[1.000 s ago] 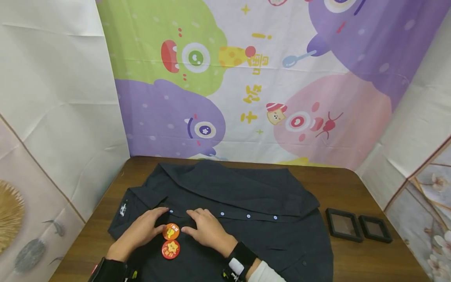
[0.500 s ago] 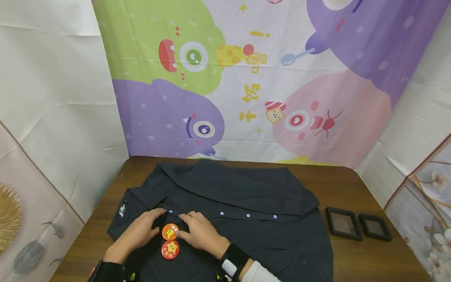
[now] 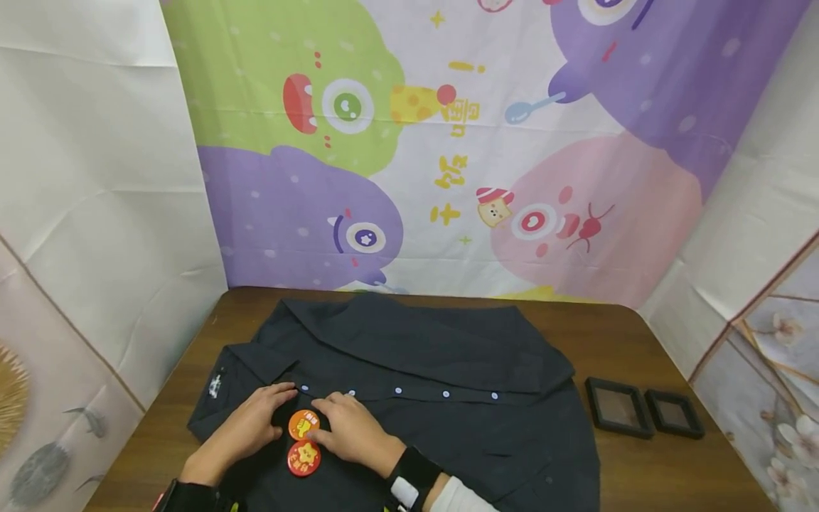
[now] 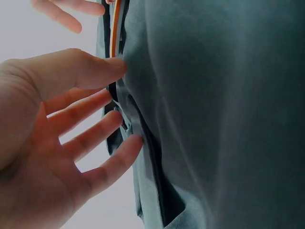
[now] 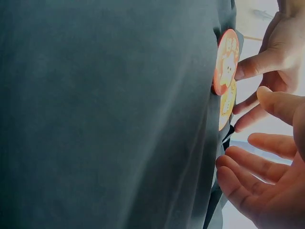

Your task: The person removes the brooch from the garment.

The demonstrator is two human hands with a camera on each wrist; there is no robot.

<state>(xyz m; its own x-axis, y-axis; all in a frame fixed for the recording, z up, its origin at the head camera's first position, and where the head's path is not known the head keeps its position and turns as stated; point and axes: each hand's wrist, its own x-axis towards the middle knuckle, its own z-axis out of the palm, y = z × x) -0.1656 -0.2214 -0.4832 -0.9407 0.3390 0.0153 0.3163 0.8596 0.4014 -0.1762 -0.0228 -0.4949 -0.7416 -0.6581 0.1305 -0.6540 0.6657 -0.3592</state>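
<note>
A dark button-up shirt (image 3: 448,441) lies spread on the table. On its front, an orange round pin badge (image 3: 302,422) and a red round pin badge (image 3: 303,459) sit edge to edge, orange farther from me. My left hand (image 3: 246,427) rests on the cloth left of the badges, fingers spread and thumb (image 4: 112,69) apart from the orange one. My right hand (image 3: 355,430) lies to their right, thumb overlapping the orange badge's near right edge in the head view. Its other fingers (image 5: 255,164) reach loosely toward the button row, holding nothing.
Two black square frames (image 3: 619,407) lie side by side on the brown wooden table (image 3: 665,476), right of the shirt. White buttons (image 3: 446,394) line the shirt placket. A cartoon-printed cloth (image 3: 448,263) hangs behind the table.
My right hand has slid left, bringing its thumb to the orange badge. My left thumb has drawn back from that badge. The head view has shifted slightly.
</note>
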